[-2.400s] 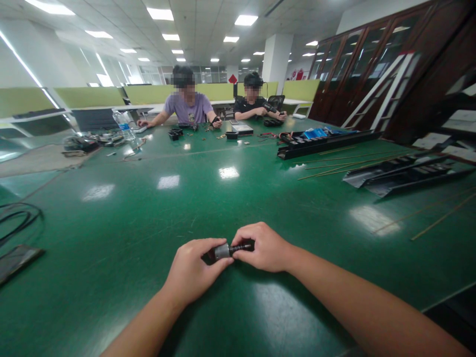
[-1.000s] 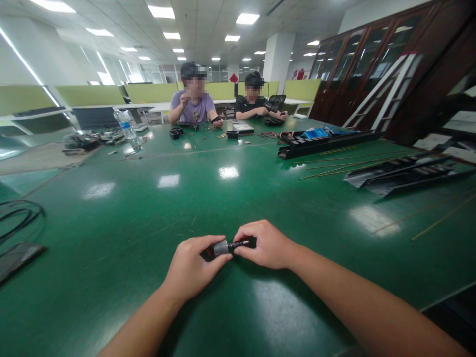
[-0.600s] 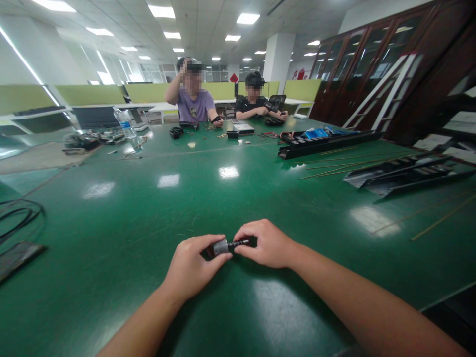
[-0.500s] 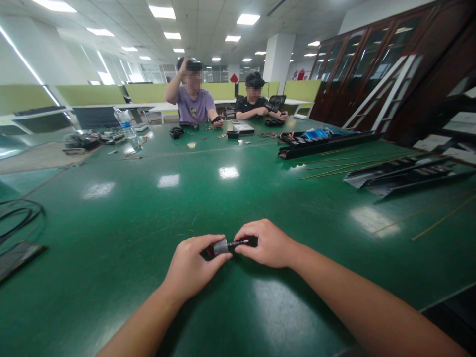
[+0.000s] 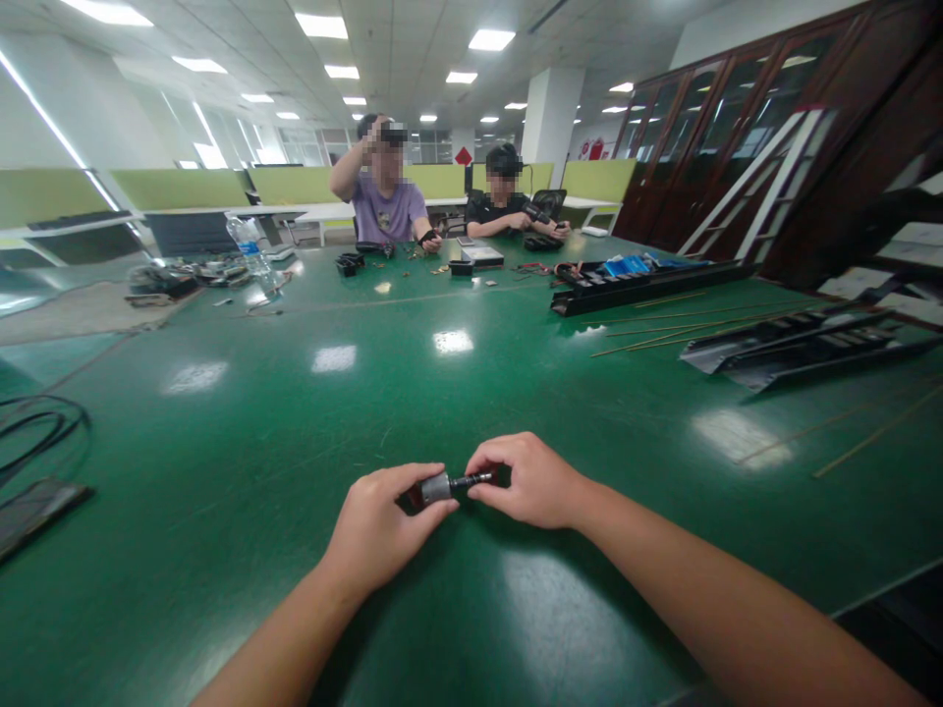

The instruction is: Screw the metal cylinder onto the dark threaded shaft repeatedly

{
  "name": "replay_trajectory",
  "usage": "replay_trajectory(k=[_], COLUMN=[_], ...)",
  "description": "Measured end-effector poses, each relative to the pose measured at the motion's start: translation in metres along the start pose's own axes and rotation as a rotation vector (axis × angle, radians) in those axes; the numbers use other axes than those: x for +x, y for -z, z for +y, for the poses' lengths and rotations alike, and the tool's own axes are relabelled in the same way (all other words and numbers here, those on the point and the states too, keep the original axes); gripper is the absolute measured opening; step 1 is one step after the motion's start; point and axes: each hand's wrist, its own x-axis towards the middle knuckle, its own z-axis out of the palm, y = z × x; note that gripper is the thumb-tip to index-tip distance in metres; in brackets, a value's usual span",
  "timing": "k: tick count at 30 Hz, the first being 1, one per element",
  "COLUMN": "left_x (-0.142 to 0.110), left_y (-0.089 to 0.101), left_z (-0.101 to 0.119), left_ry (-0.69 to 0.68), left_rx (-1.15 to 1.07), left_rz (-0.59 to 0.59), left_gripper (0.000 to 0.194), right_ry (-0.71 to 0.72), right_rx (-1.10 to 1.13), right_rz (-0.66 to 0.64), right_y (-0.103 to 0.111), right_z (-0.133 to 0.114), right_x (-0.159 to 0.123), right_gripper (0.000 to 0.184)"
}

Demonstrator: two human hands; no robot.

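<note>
Over the near part of the green table, my left hand (image 5: 387,520) pinches a silver cylinder that looks like a small motor (image 5: 436,488) between thumb and fingers. A dark, ridged shaft (image 5: 464,482) with a bright metal tip sticks out of its right end. My right hand (image 5: 526,481) is closed around the tip end of this shaft, thumb below and index finger above. The cylinder lies roughly level, pointing right. Its left end is partly hidden by my left hand.
Across the green table (image 5: 413,393) sit two people, with small parts before them. A water bottle (image 5: 250,247) stands at the back left, and a black cable (image 5: 36,432) lies at left. Black metal channels (image 5: 803,349) and thin rods (image 5: 663,336) lie at right.
My right hand has shifted very slightly, and the ridges on the shaft look different. My left hand stays in place. One person across the table has moved the head and raised hand slightly right.
</note>
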Motion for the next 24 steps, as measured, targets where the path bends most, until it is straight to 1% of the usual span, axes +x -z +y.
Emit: replay_trajectory(k=[10, 17, 24], left_x=[-0.0002, 0.0003, 0.0015], left_y=[0.0016, 0.0024, 0.0032], left_z=[-0.0005, -0.0003, -0.0013], left_ry=[0.029, 0.042, 0.050], left_rx=[-0.036, -0.040, -0.031], left_rz=[0.016, 0.016, 0.024], left_gripper=[0.033, 0.033, 0.033], right_ry=[-0.007, 0.021, 0.002], right_rx=[0.023, 0.035, 0.059], right_rz=[0.016, 0.037, 0.060], right_y=[-0.0002, 0.0008, -0.0009], right_z=[0.0019, 0.0021, 0.0066], right_x=[-0.0005, 0.0010, 0.0004], right_gripper=[0.011, 0.012, 0.011])
